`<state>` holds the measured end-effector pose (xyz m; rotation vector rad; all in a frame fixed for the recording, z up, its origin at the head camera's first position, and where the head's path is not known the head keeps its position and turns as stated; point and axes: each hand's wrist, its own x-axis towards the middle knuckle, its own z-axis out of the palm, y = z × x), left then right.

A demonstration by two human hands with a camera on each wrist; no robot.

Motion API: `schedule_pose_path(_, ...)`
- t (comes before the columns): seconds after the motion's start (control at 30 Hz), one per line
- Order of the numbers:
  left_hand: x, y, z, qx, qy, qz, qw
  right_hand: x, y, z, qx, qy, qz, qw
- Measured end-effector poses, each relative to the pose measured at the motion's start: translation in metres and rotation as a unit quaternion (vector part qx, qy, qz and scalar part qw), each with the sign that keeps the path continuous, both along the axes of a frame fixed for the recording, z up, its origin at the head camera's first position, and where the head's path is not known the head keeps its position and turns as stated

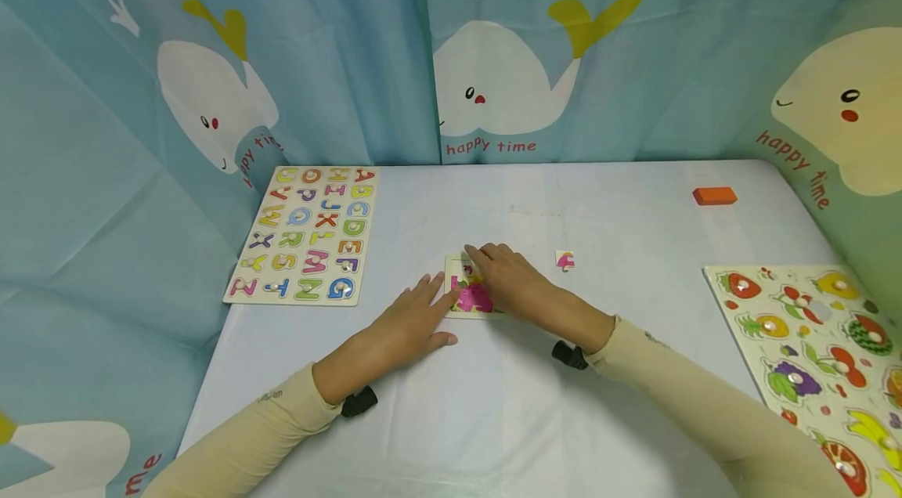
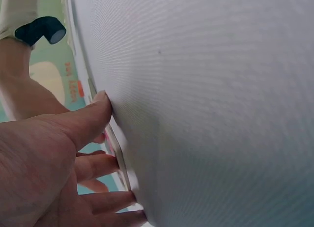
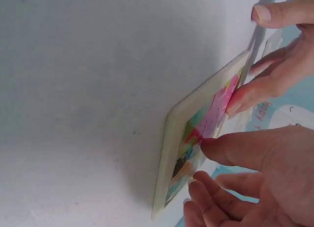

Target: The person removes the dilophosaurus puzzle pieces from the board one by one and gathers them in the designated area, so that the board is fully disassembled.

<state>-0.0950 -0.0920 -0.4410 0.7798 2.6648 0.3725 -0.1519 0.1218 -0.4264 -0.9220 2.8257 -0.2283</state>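
Observation:
A small jigsaw board point(image 1: 475, 315) with a pink picture and a pale frame lies flat on the table; in the right wrist view the board point(image 3: 169, 124) shows pink, green and brown parts. My left hand point(image 1: 412, 326) lies at its left side with fingers spread, a fingertip touching the picture. Over the board's right part is my right hand point(image 1: 517, 283); in the right wrist view its thumb point(image 3: 235, 146) presses on the picture, its other fingers loosely bent at the far side. No piece shows between them. A loose jigsaw piece point(image 1: 565, 261), white and pink, lies to the right.
An alphabet peg board point(image 1: 355, 290) lies at the table's left. On the right side is a fruit peg board point(image 1: 757, 341), and an orange block point(image 1: 715, 196) lies behind it. A blue curtain point(image 1: 352, 91) with whales hangs along the back of the white table point(image 1: 423, 435).

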Motion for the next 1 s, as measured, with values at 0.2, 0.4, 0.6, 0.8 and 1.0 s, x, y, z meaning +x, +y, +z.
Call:
schedule_pose_path(0.2,0.0005,-0.0004,0.0006,0.004,-0.002,0.003,1.0,-0.0049,-0.002,0.0032,0.023,-0.048,-0.012,0.9985)
schedule_pose_path(0.4,0.0007,-0.0007,0.0,0.006,0.003,-0.002,1.0,-0.0053,-0.0006,0.0047,0.029,-0.056,-0.005,0.998)
schedule_pose_path(0.6,0.001,-0.001,-0.0005,0.007,0.007,-0.004,0.9999,-0.005,0.0008,0.005,0.022,-0.061,-0.005,0.9979)
schedule_pose_path(0.8,0.0016,-0.0007,0.0,0.002,0.003,0.001,1.0,-0.005,0.0021,0.0049,0.008,-0.057,-0.006,0.9983)
schedule_pose_path(1.0,0.0008,-0.0004,-0.0007,0.003,0.002,0.003,1.0,-0.0049,0.0047,0.0043,-0.015,-0.055,-0.029,0.998)
